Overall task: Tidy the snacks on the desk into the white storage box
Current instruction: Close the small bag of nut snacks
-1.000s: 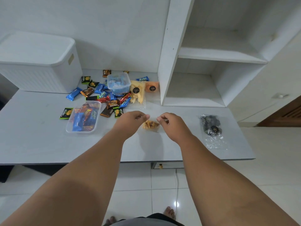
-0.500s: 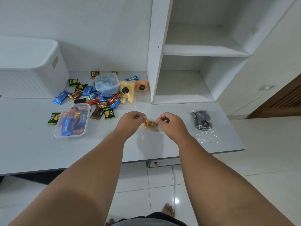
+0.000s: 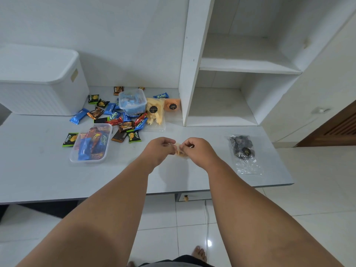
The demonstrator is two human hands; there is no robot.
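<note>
My left hand [image 3: 160, 150] and my right hand [image 3: 198, 151] meet above the middle of the desk [image 3: 38, 176], both pinching a small clear bag of golden-brown snacks [image 3: 180, 152]; most of the bag is hidden between my fingers. The white storage box [image 3: 40, 81] stands at the back left with its lid on. Several loose snack packets [image 3: 113, 116] lie scattered to its right. A clear tub of packets [image 3: 91, 144] sits in front of them, and a smaller lidded tub [image 3: 133, 102] behind.
A bag of yellow chips [image 3: 155, 113] and an orange snack bag [image 3: 172, 106] lie against the white shelf unit [image 3: 189, 60]. A clear bag of dark cookies [image 3: 243, 149] rests near the desk's right edge. White floor tiles lie below.
My two hands have closed in on each other, so the snack bag between them is more covered. The view has swung slightly back to the left.
</note>
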